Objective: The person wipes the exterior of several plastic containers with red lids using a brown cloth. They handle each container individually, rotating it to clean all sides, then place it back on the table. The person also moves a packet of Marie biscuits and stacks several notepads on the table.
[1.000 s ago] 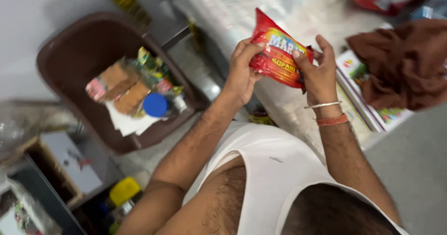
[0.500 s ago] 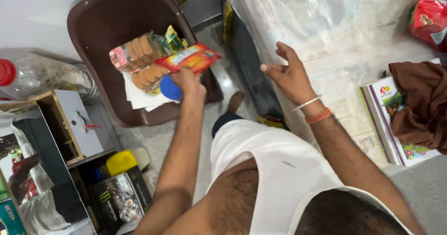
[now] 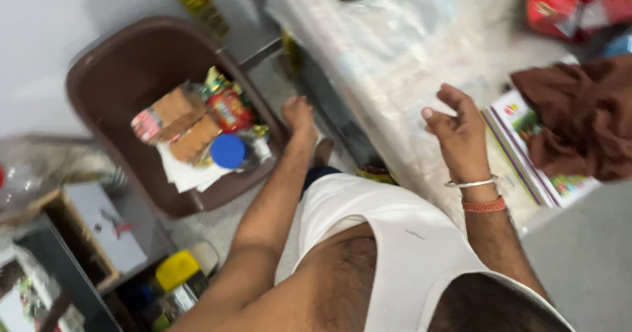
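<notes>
A crumpled red snack wrapper (image 3: 228, 110), glossy and creased, lies on top of the rubbish inside a brown plastic bin (image 3: 118, 75) with rounded corners. Around it in the bin sit two brownish cardboard-like packets (image 3: 174, 111), some white paper (image 3: 181, 173), one round blue lid (image 3: 228, 151) and scraps of green and yellow foil (image 3: 214, 80).

The left hand (image 3: 299, 116) hangs just beside the bin's near rim, holding nothing; the frame is blurred there, so the fingers look loosely curled, though I cannot tell exactly how they stand. The right hand (image 3: 455, 129) is raised over the counter (image 3: 388, 62), which is covered in clear, wrinkled plastic sheeting; its fingers are spread and slightly bent, empty. On that wrist are one thin silver bangle (image 3: 470, 183) and one red thread band (image 3: 484, 205).

Further right on the counter lie a crumpled brown cloth (image 3: 579, 118), soft and folded over a stack of colourful printed booklets (image 3: 526, 154), and a red packet (image 3: 553, 3) near the far edge. On the floor to the left stands a container with a yellow cap (image 3: 176, 269).
</notes>
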